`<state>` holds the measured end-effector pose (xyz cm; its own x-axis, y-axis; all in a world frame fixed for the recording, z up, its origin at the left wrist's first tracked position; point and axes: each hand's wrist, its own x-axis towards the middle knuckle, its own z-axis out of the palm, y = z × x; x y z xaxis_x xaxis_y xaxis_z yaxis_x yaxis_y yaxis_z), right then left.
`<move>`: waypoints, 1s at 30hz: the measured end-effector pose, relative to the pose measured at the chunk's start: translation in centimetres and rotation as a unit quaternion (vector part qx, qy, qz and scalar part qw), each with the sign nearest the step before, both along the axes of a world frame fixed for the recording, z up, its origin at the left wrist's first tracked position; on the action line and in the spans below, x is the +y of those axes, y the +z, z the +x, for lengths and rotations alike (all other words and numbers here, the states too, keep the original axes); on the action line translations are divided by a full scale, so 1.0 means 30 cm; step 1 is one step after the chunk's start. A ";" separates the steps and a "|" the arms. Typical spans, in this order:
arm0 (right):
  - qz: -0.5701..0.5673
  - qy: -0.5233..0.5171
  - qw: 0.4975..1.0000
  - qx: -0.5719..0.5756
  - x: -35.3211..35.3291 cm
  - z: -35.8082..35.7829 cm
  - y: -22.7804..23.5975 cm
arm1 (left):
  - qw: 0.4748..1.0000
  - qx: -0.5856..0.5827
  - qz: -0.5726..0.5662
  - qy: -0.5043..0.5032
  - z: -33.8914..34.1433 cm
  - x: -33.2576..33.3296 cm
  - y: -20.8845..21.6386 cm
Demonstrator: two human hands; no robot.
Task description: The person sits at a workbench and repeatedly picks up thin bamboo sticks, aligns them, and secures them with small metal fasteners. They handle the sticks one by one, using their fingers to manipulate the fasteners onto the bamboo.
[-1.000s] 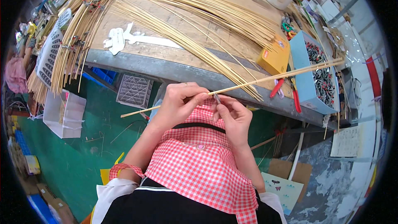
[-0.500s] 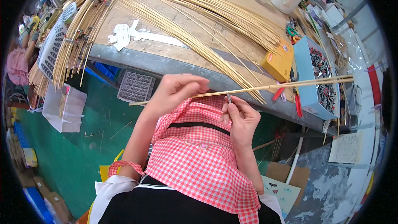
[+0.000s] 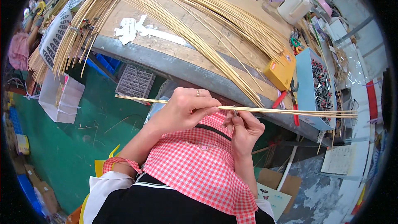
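A few thin bamboo sticks [image 3: 286,110] lie across in front of my body, their far ends fanning slightly apart at the right. My left hand [image 3: 186,110] is closed round them near the middle, thumb and fingers pinched together; a ring shows on one finger. Just right of it, my right hand [image 3: 245,132] pinches a small metallic piece [image 3: 235,111] right at the sticks. Its shape is mostly hidden by the fingers, and whether it grips the sticks I cannot tell.
The wooden table [image 3: 137,8] bears long bundles of bamboo sticks [image 3: 224,12], a white cutout [image 3: 127,31], a yellow box [image 3: 281,72], red-handled pliers [image 3: 295,103] and a blue box [image 3: 304,74] full of small clips. A white bin [image 3: 62,99] stands on the floor at left.
The sticks have come down and swung nearly level at the right. My left hand has moved right and down and closed on them; the right hand has shifted slightly down.
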<state>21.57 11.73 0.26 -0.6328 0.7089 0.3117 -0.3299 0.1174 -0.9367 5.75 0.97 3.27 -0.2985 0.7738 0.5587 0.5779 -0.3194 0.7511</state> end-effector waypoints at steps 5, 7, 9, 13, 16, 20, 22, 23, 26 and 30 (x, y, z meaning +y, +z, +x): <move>0.046 -0.004 0.999 -0.023 -0.006 0.006 0.016 | 1.000 -0.002 0.013 0.002 0.007 -0.004 -0.003; 0.036 0.008 0.999 -0.010 -0.015 0.004 0.002 | 1.000 -0.005 0.018 -0.002 0.012 -0.004 -0.004; 0.037 0.012 0.999 -0.002 -0.022 -0.001 -0.003 | 1.000 -0.008 0.022 -0.008 0.017 -0.003 -0.002; 0.056 0.010 0.998 -0.008 -0.025 -0.006 0.008 | 1.000 -0.003 0.016 -0.007 0.016 -0.002 0.000; 0.056 0.008 0.998 -0.008 -0.026 -0.005 0.006 | 1.000 -0.004 0.017 -0.005 0.018 -0.004 0.003; 0.071 0.015 0.997 -0.018 -0.023 -0.005 0.007 | 1.000 -0.001 0.017 -0.004 0.017 -0.005 0.002; 0.080 0.017 0.997 -0.017 -0.021 -0.006 0.009 | 1.000 -0.002 0.017 -0.005 0.016 -0.005 0.002; 0.084 0.018 0.996 -0.017 -0.021 -0.006 0.010 | 1.000 -0.004 0.019 -0.005 0.016 -0.005 0.000; 0.107 0.017 0.993 -0.050 -0.011 0.009 -0.005 | 1.000 -0.007 -0.001 -0.012 0.012 -0.011 0.007; 0.171 0.043 0.983 -0.049 0.015 0.012 0.003 | 1.000 -0.006 -0.015 -0.027 0.002 -0.011 0.012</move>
<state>21.94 12.18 0.34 -0.7245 0.5162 0.4568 -0.2627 0.4059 -0.8753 5.82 0.63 3.62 -0.2635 0.8046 0.5322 0.5511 -0.3273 0.7676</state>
